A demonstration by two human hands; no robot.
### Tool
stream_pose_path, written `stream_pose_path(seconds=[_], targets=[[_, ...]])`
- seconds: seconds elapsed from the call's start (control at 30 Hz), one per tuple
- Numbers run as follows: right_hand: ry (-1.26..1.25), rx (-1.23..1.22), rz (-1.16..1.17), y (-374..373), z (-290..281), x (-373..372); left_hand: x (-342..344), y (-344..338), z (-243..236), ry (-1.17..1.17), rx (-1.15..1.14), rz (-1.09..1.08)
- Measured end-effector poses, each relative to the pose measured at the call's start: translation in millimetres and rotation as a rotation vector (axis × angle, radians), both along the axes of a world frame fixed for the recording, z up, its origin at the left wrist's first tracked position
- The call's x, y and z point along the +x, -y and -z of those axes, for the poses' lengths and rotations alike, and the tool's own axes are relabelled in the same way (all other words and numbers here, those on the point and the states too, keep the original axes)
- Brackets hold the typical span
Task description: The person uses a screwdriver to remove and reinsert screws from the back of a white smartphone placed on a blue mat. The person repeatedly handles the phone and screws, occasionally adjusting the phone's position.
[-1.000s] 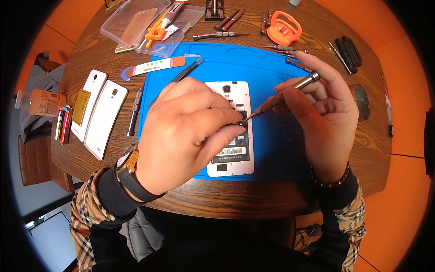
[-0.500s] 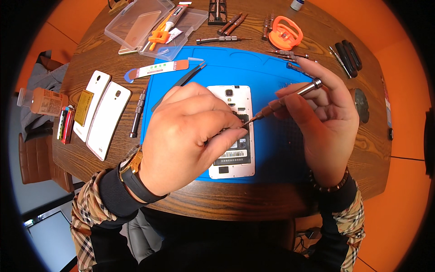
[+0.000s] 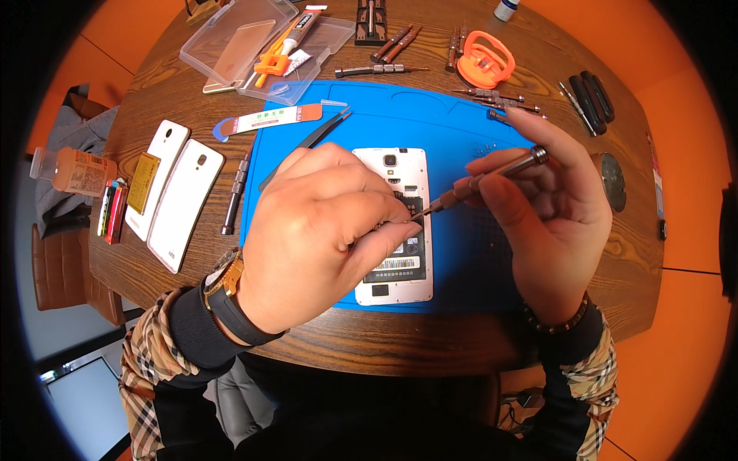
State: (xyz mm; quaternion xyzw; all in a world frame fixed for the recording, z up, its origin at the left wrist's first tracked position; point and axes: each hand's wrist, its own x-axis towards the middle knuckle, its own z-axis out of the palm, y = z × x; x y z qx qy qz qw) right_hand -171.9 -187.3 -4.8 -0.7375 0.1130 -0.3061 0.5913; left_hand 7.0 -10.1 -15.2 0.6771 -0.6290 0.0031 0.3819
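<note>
An opened white phone (image 3: 419,288) with a black battery bay lies on the blue work mat (image 3: 469,269), screen side hidden. Over its left half is my left hand (image 3: 323,238), thumb and forefinger pinched together at a screwdriver's tip. Whatever sits in that pinch is too small to make out. The brown and silver screwdriver (image 3: 477,183) slants down leftward from my right hand (image 3: 550,223). My right thumb and fingers grip its shaft, with the forefinger up by the end cap. Tiny screws (image 3: 486,147) lie on the mat beyond the right fingers.
Tweezers (image 3: 319,134) and a pry card (image 3: 269,117) rest near the mat's upper left. Two white phone covers (image 3: 184,203) and a gold battery (image 3: 144,183) lie left. A clear plastic box (image 3: 323,58), an orange suction cup (image 3: 486,61) and several screwdrivers (image 3: 384,69) stand behind.
The screwdriver's capped end has dipped slightly as my right hand moved a little lower. My left hand keeps its pinch by the tip. The whole view has shifted slightly.
</note>
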Motion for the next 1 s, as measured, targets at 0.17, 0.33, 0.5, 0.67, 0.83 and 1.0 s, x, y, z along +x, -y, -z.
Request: stream_pose_path(seconds=[0.17, 0.33, 0.5, 0.67, 0.83, 1.0], targets=[[-0.047, -0.164, 0.009, -5, -7, -7, -1, 0, 0, -0.004, -0.007, -0.001], [-0.054, -0.45, -0.07, -4, -12, -14, 0, -1, 1, 0.001, -0.005, -0.004], [-0.068, -0.468, -0.128, -5, -13, -12, 0, -2, 2, 0.014, -0.005, -0.003], [-0.079, -0.404, -0.193, -8, -14, -13, 0, -2, 3, 0.015, -0.024, -0.007], [-0.1, -0.477, -0.158, -5, -14, -12, -1, 2, 6, 0.037, -0.096, 0.0], [-0.023, -0.346, -0.103, -10, -6, -4, 0, 3, 6, 0.056, -0.104, -0.007]])
